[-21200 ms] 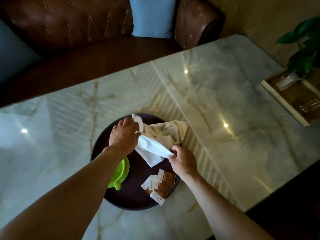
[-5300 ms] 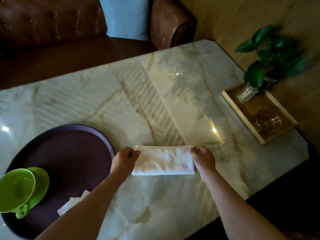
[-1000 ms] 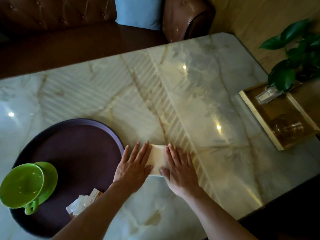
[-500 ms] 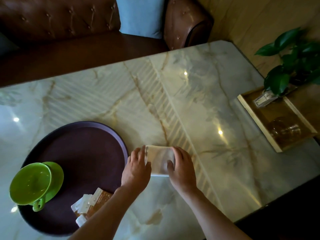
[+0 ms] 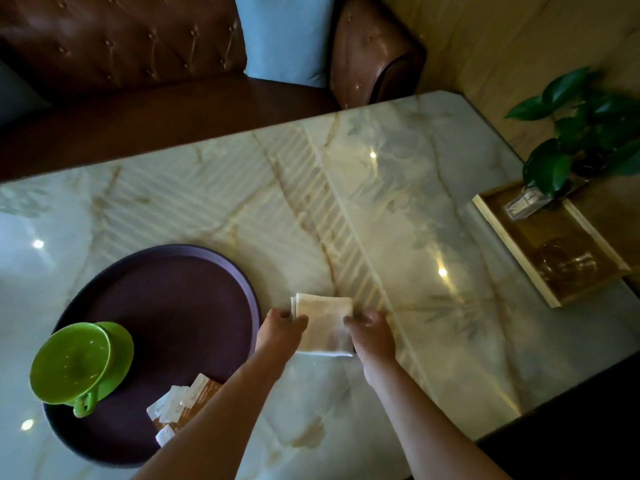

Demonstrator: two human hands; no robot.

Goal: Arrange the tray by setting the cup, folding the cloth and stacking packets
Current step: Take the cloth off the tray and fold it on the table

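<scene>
The cream cloth (image 5: 323, 320), folded into a small square, lies on the marble table just right of the round dark tray (image 5: 180, 292). My left hand (image 5: 280, 332) pinches its left edge and my right hand (image 5: 372, 336) holds its right edge. A green cup (image 5: 71, 362) stands upright on a green saucer (image 5: 121, 344) at the tray's left side. Several brown and white packets (image 5: 180, 403) lie loose at the tray's near edge, partly hidden by my left forearm.
A wooden tray (image 5: 550, 251) with a glass and a potted plant (image 5: 581, 133) sits at the table's right end. A brown leather sofa (image 5: 138, 64) with a blue cushion (image 5: 287, 36) runs behind the table. The table's near edge falls off at lower right.
My hands went from pressing flat on the folded cloth to gripping its left and right edges. The cloth now shows as a neat square between them.
</scene>
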